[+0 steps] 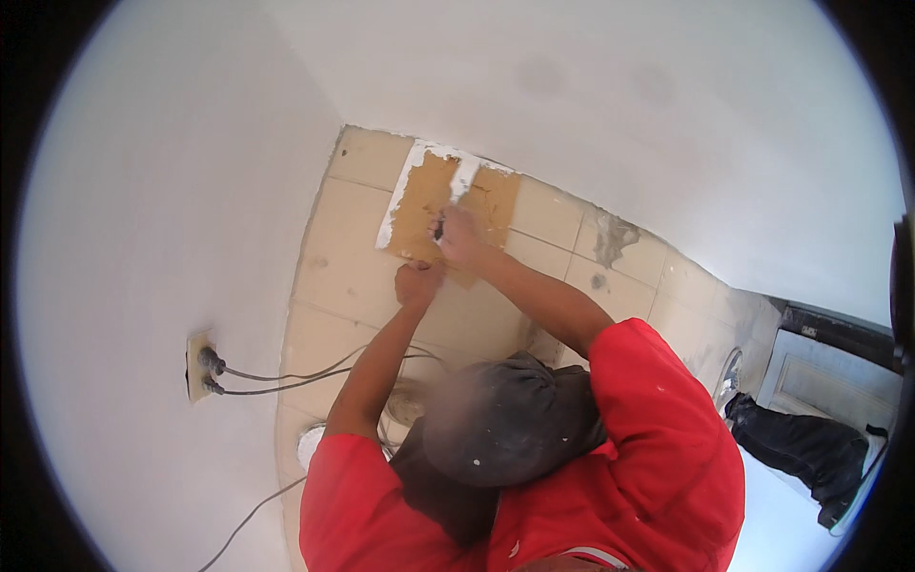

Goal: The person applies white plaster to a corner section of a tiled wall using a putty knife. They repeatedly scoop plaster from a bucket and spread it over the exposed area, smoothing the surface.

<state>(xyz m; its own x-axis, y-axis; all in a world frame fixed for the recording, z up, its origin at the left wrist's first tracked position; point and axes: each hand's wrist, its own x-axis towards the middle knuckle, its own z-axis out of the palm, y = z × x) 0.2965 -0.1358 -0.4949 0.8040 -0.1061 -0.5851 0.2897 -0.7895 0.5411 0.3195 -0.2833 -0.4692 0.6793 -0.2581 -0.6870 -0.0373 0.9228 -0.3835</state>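
Note:
My right hand (460,238), closed in a grip, holds a short tool with a dark handle and a white-coated head (464,179). Blur hides whether it is a brush or a scraper. Its head points at the foot of the wall, above a brown board (419,205) that looks like cardboard. White paint or filler coats the board's far and left edges. The board lies on the tiles with its far edge against the wall. At its near edge my left hand (419,283) has its fingers closed and seems to pinch the board.
A wall outlet (199,366) with two plugged dark cables sits at left; the cables trail over the tiled floor (343,229). A white-rimmed round container (310,445) is beside my left arm. Grey stains (615,238) mark tiles. Another person's dark-trousered leg (796,448) and a panelled door (824,377) are at right.

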